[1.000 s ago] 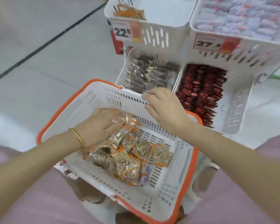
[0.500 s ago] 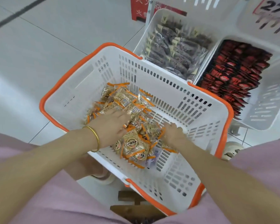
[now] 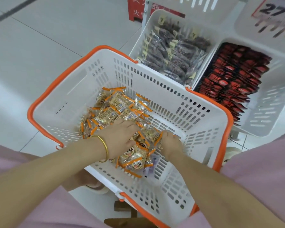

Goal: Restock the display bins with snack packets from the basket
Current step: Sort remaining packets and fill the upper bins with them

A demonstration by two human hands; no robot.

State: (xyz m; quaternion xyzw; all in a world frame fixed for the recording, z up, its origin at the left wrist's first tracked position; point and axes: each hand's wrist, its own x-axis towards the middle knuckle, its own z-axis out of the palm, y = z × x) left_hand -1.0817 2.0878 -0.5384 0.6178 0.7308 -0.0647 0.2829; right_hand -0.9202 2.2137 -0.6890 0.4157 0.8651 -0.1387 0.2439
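"Two hands in the basket, then?"

"Yes. The left hand (image 3: pixel 120 137), a gold bangle (image 3: pixel 104 149) on its wrist, and the right hand (image 3: pixel 171 144) both reach down into the white basket (image 3: pixel 196 142) with the orange rim. Pink fabric (image 3: pixel 23 203) lies on either side of it."

"And the fingers?"

"The left fingers (image 3: pixel 128 127) are bent down and closed over the heap of snack packets (image 3: pixel 118 109). The right fingers are curled under and buried among the packets. Whether they grip anything, I cannot tell."

"Where do the packets lie?"

"All on the basket's bottom. Some are under and between the two sets of fingers. A few with orange edges lie nearer than the left thumb. Most are piled just beyond the left fingertips."

"Farther on?"

"Past the basket's far wall, well beyond the fingers, two white display bins stand side by side. The dark-packet bin (image 3: pixel 148 23), beyond the left fingers, holds purple-brown packets. The red-packet bin (image 3: pixel 270 104), beyond the right fingers, holds rows of red ones, with its far side bare. Above that hangs a blurred price tag (image 3: pixel 276 9) starting with 27. A red sign (image 3: pixel 136 9) stands on the tiled floor (image 3: pixel 48 38)."
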